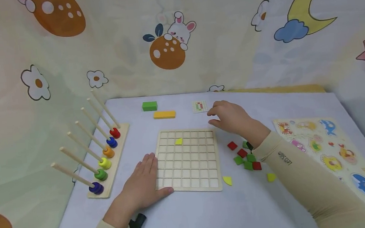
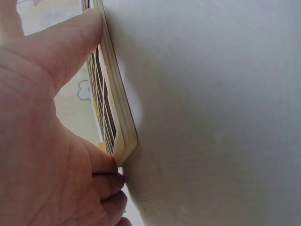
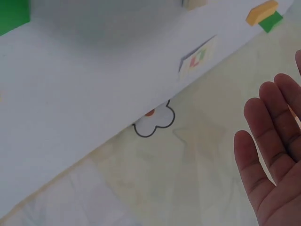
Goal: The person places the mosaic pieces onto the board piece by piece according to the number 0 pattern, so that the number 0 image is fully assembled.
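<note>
A wooden grid board (image 1: 191, 163) lies flat on the table, one small yellow piece (image 1: 178, 141) in its upper left part. My left hand (image 1: 143, 183) rests at the board's near left corner, fingers straight along the left side and thumb against the near edge. In the left wrist view the thumb touches the board's edge (image 2: 123, 117). Above the table, beyond the board's far right corner, hovers my right hand (image 1: 231, 118) with loosely bent fingers; nothing shows in it. Close to its fingertips lies a small card (image 1: 200, 106) with a red and green pattern.
Red squares (image 1: 232, 146) and green squares (image 1: 238, 160) lie scattered right of the board, with yellow pieces (image 1: 227, 180) nearby. A peg stand (image 1: 119, 148) with coloured rings is at left. Green (image 1: 149, 106) and yellow (image 1: 164, 115) blocks sit behind; a sticker sheet (image 1: 309, 141) lies right.
</note>
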The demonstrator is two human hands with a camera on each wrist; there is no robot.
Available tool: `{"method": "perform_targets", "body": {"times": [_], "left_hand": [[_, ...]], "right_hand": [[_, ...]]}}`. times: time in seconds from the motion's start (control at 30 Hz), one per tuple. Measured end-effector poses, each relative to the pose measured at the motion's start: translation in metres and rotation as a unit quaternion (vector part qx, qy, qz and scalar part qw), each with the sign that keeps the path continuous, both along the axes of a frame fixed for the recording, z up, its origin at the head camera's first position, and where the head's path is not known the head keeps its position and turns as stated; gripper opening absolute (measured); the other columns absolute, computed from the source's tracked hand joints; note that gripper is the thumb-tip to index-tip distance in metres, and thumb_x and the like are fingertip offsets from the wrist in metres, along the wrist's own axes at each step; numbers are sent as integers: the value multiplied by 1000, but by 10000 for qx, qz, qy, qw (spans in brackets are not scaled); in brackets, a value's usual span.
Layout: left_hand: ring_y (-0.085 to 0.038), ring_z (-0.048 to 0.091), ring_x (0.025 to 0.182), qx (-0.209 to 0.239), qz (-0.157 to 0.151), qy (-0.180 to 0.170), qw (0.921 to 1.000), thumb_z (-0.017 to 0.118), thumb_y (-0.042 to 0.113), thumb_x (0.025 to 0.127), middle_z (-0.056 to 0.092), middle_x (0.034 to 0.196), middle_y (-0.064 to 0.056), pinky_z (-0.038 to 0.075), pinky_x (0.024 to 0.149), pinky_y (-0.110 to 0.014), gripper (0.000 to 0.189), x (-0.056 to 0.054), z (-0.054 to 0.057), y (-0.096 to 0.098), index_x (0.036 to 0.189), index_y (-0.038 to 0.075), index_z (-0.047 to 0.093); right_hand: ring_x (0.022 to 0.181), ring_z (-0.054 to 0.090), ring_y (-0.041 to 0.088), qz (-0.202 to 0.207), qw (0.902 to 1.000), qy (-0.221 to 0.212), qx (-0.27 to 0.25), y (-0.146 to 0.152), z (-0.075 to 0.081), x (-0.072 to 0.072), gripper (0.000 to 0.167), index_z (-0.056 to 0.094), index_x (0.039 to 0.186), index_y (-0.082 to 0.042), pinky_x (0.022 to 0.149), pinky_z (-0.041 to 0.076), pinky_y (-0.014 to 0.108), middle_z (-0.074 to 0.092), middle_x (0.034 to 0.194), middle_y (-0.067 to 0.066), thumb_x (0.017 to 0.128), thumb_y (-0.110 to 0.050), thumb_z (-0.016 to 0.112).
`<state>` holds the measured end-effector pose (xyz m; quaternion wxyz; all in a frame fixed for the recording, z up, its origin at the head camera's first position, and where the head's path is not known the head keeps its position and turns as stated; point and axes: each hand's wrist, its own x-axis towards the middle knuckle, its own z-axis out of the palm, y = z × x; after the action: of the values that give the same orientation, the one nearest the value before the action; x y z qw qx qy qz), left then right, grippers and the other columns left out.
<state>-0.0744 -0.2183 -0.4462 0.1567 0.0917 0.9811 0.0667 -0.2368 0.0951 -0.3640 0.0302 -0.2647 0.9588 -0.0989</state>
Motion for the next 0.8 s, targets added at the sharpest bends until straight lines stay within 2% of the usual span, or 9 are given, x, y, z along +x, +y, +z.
{"method": "perform_targets", "body": {"times": [0.3, 0.8], "left_hand": [[-38, 8, 165, 47, -65, 9, 10000, 65, 79, 85, 12, 176, -20, 18, 133, -56, 123, 1, 3, -2, 165, -2, 19], [-38, 7, 165, 131, -87, 97, 9998, 64, 81, 84, 12, 176, -20, 18, 132, -57, 125, 1, -5, -2, 165, -3, 19]], "right_hand": [[109, 64, 28, -305, 9995, -37, 72, 39, 3, -2, 35, 75, 128, -9, 89, 59, 47, 70, 122, 12, 97, -27, 76], [111, 63, 31, -893, 9950, -397, 199, 89, -6, 5, 39, 72, 132, -8, 91, 59, 49, 68, 125, 16, 97, -26, 75]]}}
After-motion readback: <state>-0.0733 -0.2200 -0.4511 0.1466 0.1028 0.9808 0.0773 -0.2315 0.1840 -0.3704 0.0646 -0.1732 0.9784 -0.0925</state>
